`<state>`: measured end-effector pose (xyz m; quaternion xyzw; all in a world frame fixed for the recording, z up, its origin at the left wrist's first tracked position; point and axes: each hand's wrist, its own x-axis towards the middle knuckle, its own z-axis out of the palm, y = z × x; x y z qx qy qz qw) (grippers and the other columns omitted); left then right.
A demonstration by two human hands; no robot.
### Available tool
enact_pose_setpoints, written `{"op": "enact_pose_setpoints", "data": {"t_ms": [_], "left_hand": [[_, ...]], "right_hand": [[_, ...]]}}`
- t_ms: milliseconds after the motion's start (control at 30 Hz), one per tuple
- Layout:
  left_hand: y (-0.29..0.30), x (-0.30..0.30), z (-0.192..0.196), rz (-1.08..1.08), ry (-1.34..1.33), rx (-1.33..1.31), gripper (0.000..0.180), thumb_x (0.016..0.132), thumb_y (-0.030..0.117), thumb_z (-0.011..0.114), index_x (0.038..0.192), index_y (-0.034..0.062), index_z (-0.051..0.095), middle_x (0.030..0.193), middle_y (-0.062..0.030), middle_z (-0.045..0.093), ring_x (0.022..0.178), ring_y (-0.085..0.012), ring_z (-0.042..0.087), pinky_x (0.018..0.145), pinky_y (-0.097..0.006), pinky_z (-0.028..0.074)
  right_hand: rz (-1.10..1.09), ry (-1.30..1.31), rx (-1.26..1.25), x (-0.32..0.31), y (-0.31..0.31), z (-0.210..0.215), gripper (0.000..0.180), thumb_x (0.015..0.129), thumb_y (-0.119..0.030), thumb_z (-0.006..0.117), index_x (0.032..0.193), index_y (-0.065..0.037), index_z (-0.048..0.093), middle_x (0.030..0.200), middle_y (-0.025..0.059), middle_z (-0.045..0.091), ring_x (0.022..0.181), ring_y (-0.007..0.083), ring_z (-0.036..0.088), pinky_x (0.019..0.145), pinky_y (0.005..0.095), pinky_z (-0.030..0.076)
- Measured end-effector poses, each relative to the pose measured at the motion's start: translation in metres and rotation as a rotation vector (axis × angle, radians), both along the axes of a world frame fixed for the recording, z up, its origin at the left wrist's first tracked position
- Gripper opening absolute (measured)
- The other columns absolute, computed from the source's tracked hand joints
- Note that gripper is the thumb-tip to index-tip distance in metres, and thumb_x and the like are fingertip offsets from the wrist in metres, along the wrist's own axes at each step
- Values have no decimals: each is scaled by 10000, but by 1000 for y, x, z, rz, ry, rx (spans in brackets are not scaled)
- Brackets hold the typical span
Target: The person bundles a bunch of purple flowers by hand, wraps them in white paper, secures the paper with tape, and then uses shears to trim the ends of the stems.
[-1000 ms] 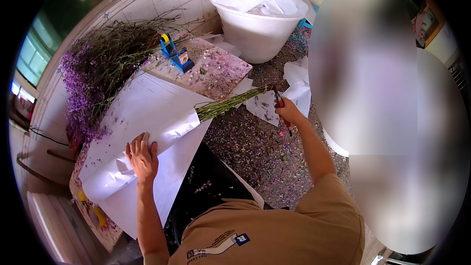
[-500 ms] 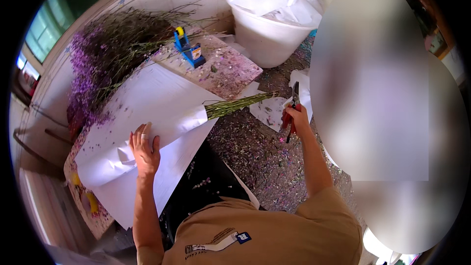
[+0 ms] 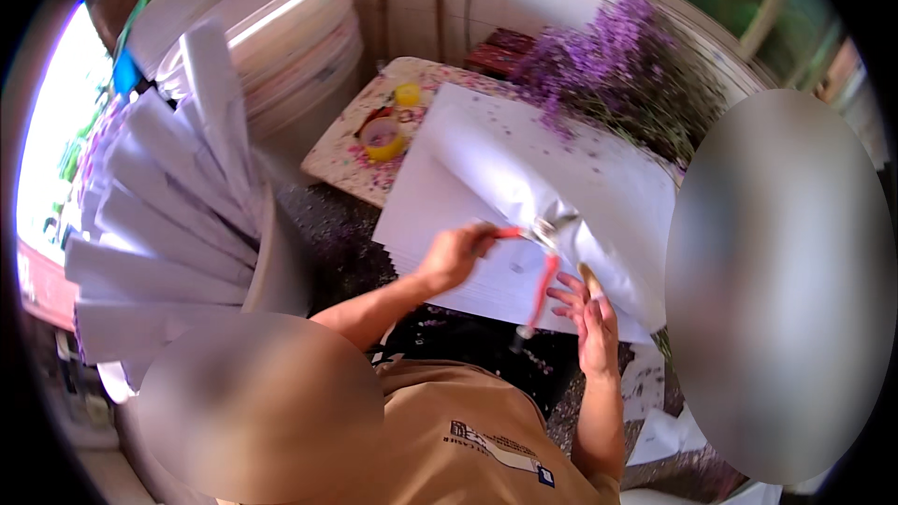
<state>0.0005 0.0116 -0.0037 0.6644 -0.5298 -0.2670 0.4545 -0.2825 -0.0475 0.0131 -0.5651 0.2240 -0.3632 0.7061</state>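
My left hand [image 3: 458, 257] pinches one red handle of the pruning shears [image 3: 544, 285] by its end. The shears hang with handles wide apart over the white paper, their metal part blurred by motion. Close beside the other handle, my right hand [image 3: 589, 323] is open, fingers spread and palm turned up. Just beyond both hands, a bundle rolled in white paper [image 3: 496, 173] lies slantwise on a stack of flat white sheets [image 3: 426, 215]. A few green stems [image 3: 663, 344] show at its near right end; its contents are otherwise hidden.
Loose purple flowers [image 3: 608, 56] lie at the back right. Yellow tape rolls [image 3: 382, 138] sit on the petal-strewn table [image 3: 327, 154]. To the left, a tub [image 3: 281, 257] holds several white paper-wrapped bundles [image 3: 173, 224]. Stacked white tubs [image 3: 299, 37] stand behind; paper scraps [image 3: 664, 437] litter the floor.
The view has swung left, bringing the tub of wrapped bundles into sight. The pruning shears have passed from my right hand to my left. My left hand has come off the paper roll.
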Motion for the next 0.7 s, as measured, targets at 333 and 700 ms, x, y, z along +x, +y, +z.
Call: {"op": "enact_pose_setpoints", "data": {"t_ms": [333,700], "left_hand": [[103,300,-64,888,-398,176,236,1011,254,590,1113,74,703,875,-165,710,848,-342,698,762,-442,529],[44,269,-43,764,-491,-57,412,926,170,702,1310,43,618,1257,-152,648,1156,-319,620,958,-417,493]], "right_hand": [[-539,410,-130,-20,-40,14,285,1006,-200,657,816,6,711,512,-32,502,381,73,411,401,237,322],[49,1154,-829,86,-154,28,1121,664,-366,926,1546,-1,338,1420,303,540,1328,417,535,1123,445,434]]}}
